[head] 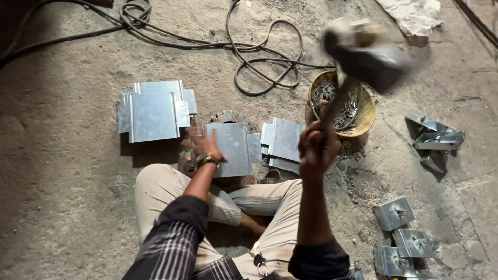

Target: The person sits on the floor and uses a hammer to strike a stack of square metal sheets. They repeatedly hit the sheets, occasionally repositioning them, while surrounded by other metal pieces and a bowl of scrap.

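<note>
My right hand (pixel 317 148) grips the handle of a hammer (pixel 365 52), raised high; its heavy dark head is blurred with motion above a yellow bowl. My left hand (pixel 204 142), blurred, with a band on the wrist, rests on a bent sheet-metal plate (pixel 233 148) lying on the floor in front of my crossed legs. A dark toothed gear (pixel 224 117) peeks out behind that plate.
A stack of similar metal plates (pixel 153 111) lies at the left, another pile (pixel 282 142) at the right. The yellow bowl (pixel 367 111) holds small metal parts. Finished metal brackets (pixel 436 140) and several more (pixel 402 233) lie at right. Cables (pixel 259 57) loop across the floor; a white cloth (pixel 412 15) lies beyond.
</note>
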